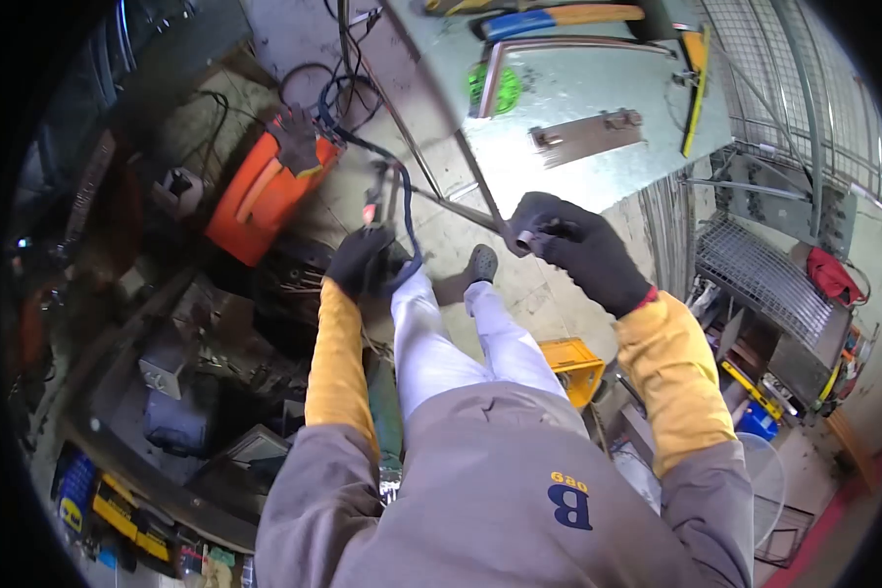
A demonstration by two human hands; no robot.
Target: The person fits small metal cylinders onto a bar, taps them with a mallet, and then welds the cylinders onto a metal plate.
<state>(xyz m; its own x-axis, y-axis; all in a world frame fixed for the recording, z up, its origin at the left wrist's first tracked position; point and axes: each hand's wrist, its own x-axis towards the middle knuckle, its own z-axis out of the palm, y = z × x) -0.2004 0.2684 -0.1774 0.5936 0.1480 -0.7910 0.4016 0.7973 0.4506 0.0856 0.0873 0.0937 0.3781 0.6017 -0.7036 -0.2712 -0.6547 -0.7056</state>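
Note:
My left hand [360,261], in a dark glove, is closed around a red-and-black tool [370,211] that looks like a welding electrode holder. A thick dark blue cable [409,201] loops beside that hand and runs up toward the floor at the top. My right hand [586,250], also gloved, is closed on the near end of a thin metal bar [465,213]. The bar slants up and left, toward the tool. A small round, tube-like end [524,240] shows at the right fingers. Both hands are above the floor, in front of my legs.
A metal-topped table [505,186] bears a hammer [559,18], a hinge-like plate [588,135] and a bent frame piece [490,78]. An orange machine [255,201] with a glove [294,140] on it stands left. A yellow crate [570,365] and wire mesh [764,279] are right.

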